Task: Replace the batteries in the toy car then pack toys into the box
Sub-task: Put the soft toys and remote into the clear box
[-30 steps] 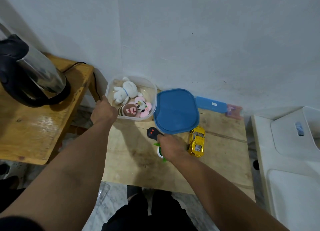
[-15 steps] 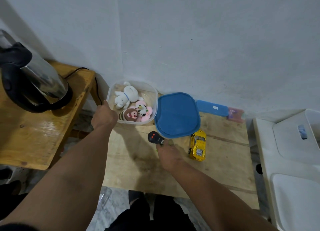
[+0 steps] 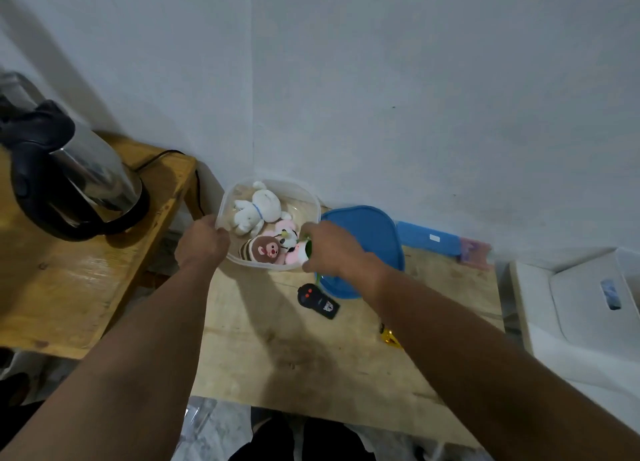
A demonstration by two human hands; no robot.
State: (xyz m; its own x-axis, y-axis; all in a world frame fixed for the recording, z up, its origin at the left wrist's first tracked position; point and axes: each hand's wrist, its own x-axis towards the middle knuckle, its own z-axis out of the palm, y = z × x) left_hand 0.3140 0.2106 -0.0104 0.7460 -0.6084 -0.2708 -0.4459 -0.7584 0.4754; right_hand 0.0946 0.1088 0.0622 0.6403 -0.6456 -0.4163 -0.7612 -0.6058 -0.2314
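Both hands [image 3: 202,244] [image 3: 330,249] at one box [image 3: 313,202] holding three plush toys [image 3: 256,209].

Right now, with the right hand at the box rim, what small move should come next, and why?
Probably lower and release: the right hand holds a small green-and-white toy over the clear box, which the left hand steadies at its rim.

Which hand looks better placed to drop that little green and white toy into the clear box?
The right hand: it holds the green and white toy at the clear box rim. The left hand grips the box's other side, steadying it.
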